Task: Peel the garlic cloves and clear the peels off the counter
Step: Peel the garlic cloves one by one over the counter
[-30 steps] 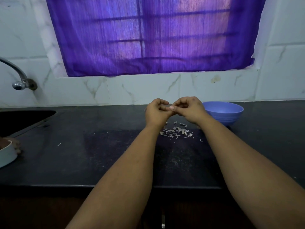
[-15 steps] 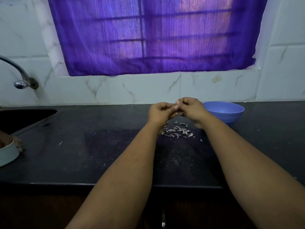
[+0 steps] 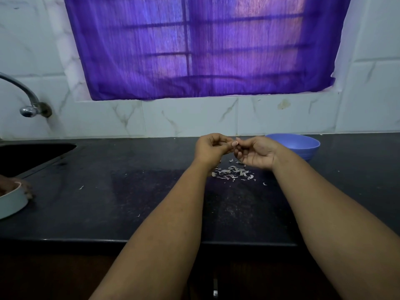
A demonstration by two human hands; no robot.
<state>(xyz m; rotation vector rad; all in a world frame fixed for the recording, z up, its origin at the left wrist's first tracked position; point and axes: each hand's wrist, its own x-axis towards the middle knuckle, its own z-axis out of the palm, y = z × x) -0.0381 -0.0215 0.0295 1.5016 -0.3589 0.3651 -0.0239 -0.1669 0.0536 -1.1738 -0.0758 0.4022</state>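
My left hand (image 3: 210, 149) and my right hand (image 3: 258, 153) meet fingertip to fingertip just above the black counter (image 3: 129, 191). Between them they pinch a small garlic clove (image 3: 231, 144), which the curled fingers mostly hide. My right palm is turned upward. A loose pile of pale garlic peels (image 3: 233, 173) lies on the counter directly below the hands. A blue bowl (image 3: 305, 146) stands behind my right wrist, against the wall; its contents are hidden.
A dark sink (image 3: 32, 153) with a metal tap (image 3: 28, 109) is at the far left. At the left edge another person's hand (image 3: 25, 188) holds a white bowl (image 3: 10, 204). A few stray peel bits (image 3: 81, 187) dot the counter.
My right hand has rolled palm-up and drawn slightly to the right. The left hand has stayed nearly in place, and the view has shifted a little.
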